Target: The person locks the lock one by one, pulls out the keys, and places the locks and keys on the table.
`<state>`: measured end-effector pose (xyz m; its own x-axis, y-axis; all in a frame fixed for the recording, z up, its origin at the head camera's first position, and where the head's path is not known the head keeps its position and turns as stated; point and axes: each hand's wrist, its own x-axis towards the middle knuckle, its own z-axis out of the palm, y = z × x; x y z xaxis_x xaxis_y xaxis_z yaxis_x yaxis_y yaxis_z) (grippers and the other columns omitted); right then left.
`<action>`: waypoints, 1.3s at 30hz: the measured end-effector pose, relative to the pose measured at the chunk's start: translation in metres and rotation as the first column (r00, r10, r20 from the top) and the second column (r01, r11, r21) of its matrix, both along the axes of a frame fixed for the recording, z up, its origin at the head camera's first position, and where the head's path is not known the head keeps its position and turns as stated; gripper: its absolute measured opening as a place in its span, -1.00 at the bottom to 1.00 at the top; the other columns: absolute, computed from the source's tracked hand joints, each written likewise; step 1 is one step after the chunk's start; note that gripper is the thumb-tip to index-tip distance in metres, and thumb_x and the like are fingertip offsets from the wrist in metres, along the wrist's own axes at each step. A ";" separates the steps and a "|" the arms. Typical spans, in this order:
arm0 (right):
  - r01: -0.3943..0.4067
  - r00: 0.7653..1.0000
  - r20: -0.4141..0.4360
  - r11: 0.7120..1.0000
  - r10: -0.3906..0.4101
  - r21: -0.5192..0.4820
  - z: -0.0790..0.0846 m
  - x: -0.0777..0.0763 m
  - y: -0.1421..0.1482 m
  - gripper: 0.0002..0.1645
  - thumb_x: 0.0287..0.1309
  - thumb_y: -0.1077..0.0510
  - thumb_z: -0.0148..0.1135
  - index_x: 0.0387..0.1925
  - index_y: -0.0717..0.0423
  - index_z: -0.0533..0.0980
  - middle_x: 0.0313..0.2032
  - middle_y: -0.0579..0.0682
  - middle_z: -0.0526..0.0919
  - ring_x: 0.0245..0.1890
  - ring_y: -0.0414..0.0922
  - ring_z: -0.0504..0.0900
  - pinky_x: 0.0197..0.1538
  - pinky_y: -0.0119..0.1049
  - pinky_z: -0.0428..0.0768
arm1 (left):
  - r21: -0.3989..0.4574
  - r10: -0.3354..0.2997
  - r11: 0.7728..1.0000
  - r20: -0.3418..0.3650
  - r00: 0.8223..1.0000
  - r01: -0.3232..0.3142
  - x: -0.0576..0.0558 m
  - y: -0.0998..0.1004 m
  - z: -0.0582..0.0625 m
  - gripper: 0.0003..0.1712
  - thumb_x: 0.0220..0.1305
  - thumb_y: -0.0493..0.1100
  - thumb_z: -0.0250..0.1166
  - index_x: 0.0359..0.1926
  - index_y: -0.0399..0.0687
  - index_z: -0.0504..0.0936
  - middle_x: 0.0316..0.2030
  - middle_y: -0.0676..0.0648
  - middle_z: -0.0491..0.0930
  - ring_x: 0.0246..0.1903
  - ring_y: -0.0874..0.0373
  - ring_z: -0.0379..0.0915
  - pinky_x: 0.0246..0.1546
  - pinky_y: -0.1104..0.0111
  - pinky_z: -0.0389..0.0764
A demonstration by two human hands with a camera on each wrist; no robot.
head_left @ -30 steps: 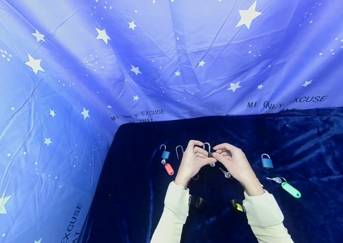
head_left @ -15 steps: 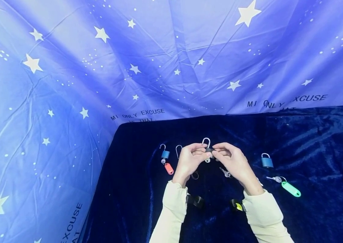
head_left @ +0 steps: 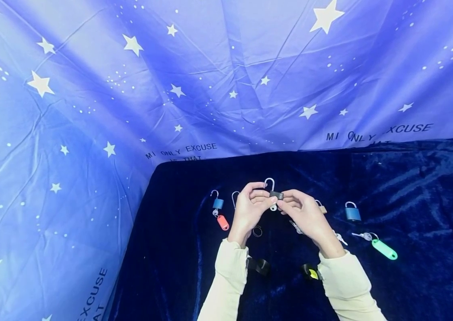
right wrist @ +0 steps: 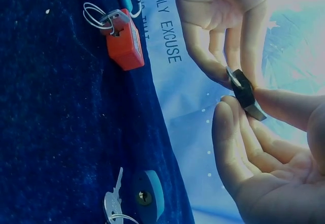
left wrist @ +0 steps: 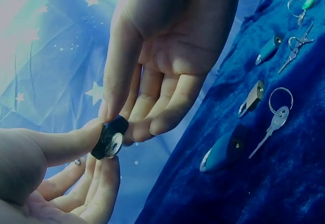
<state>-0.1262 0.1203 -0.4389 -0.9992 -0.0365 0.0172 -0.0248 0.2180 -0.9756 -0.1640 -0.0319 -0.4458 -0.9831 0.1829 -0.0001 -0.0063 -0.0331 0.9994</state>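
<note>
Both hands hold a small black padlock (head_left: 276, 195) above the cloth, its shackle raised and open. A silver key (left wrist: 116, 144) sticks out of its underside. My left hand (head_left: 250, 211) pinches the padlock between thumb and fingers from the left. From the right, my right hand (head_left: 308, 216) pinches it with thumb and fingertips. In the right wrist view the black padlock (right wrist: 244, 92) appears edge-on between the two sets of fingertips. A red padlock (right wrist: 127, 46) with a key in it stands on the cloth; in the head view my left hand hides its body.
On the dark blue velvet cloth (head_left: 423, 200) lie an open blue padlock (head_left: 218, 203) with a red tag (head_left: 222, 222), a brass padlock (head_left: 322, 208), a larger blue padlock (head_left: 352, 213), loose keys (head_left: 296, 227) and a green-tagged key (head_left: 364, 237). A starry curtain (head_left: 226, 120) hangs behind.
The black padlock has shifted slightly left and up, and its body now shows more between the fingers. The brass padlock and a key have come into sight beside my right hand.
</note>
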 end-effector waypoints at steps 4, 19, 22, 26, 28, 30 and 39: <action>0.010 1.000 0.006 1.000 -0.010 -0.005 0.000 -0.001 0.000 -0.55 0.16 0.04 0.15 -0.04 0.29 0.42 -0.23 0.17 0.58 -0.26 0.09 0.61 -0.19 -0.32 0.55 | -0.021 0.004 1.000 -0.013 1.000 -0.004 0.000 -0.001 0.002 -0.42 -0.07 -0.22 0.40 0.02 -0.14 0.41 -0.30 -0.10 0.60 -0.35 0.15 0.57 -0.26 0.33 0.55; 0.003 0.999 0.054 1.000 -0.003 0.004 0.002 0.002 0.000 -0.56 0.18 0.03 0.13 -0.03 0.26 0.41 -0.22 0.16 0.58 -0.26 0.02 0.63 -0.13 -0.30 0.54 | -0.108 -0.028 0.994 -0.138 0.990 0.013 0.000 -0.005 0.010 -0.73 0.27 -0.07 0.12 -0.21 -0.19 0.59 -0.24 -0.17 0.61 -0.33 -0.06 0.57 -0.29 0.26 0.58; -0.025 0.998 0.050 0.999 0.023 0.037 0.002 0.002 -0.001 -0.57 0.19 0.03 0.12 -0.03 0.25 0.42 -0.22 0.13 0.58 -0.25 -0.05 0.62 -0.13 -0.25 0.54 | -0.125 -0.048 0.992 -0.139 0.989 0.030 0.003 -0.006 0.021 -0.72 0.28 -0.10 0.11 -0.27 -0.25 0.60 -0.25 -0.19 0.62 -0.32 -0.10 0.56 -0.27 0.20 0.57; -0.052 0.998 0.041 0.998 0.050 0.043 0.001 0.000 -0.003 -0.59 0.19 0.04 0.11 -0.04 0.26 0.42 -0.22 0.12 0.58 -0.25 -0.12 0.61 -0.13 -0.26 0.53 | -0.155 -0.049 0.987 -0.141 0.989 0.027 0.008 -0.006 0.034 -0.74 0.25 -0.12 0.14 -0.31 -0.27 0.60 -0.31 -0.17 0.63 -0.36 -0.08 0.56 -0.27 0.22 0.56; -0.059 0.998 0.031 0.997 0.058 0.040 0.001 0.000 -0.003 -0.58 0.19 0.05 0.11 -0.03 0.27 0.42 -0.21 0.14 0.57 -0.25 -0.12 0.62 -0.11 -0.29 0.53 | -0.166 -0.044 0.986 -0.140 0.989 0.020 0.010 -0.007 0.037 -0.75 0.24 -0.12 0.15 -0.31 -0.25 0.61 -0.34 -0.17 0.64 -0.38 -0.07 0.57 -0.28 0.23 0.55; -0.058 0.998 0.037 0.998 0.057 0.037 0.002 0.000 -0.003 -0.57 0.19 0.05 0.11 -0.02 0.27 0.42 -0.19 0.14 0.58 -0.26 -0.12 0.62 -0.11 -0.29 0.53 | -0.152 -0.036 0.988 -0.140 0.990 0.014 0.010 -0.007 0.038 -0.75 0.23 -0.11 0.16 -0.31 -0.24 0.61 -0.35 -0.17 0.64 -0.38 -0.06 0.57 -0.28 0.21 0.56; -0.084 0.994 0.070 0.995 0.088 -0.046 0.002 0.001 -0.004 -0.55 0.23 0.05 0.06 0.03 0.30 0.38 -0.14 0.20 0.51 -0.34 0.01 0.65 -0.17 -0.28 0.56 | -0.106 0.028 0.994 -0.087 0.996 -0.038 0.009 -0.009 0.032 -0.71 0.10 -0.14 0.29 -0.25 -0.26 0.47 -0.41 -0.11 0.60 -0.44 -0.03 0.57 -0.61 0.32 0.48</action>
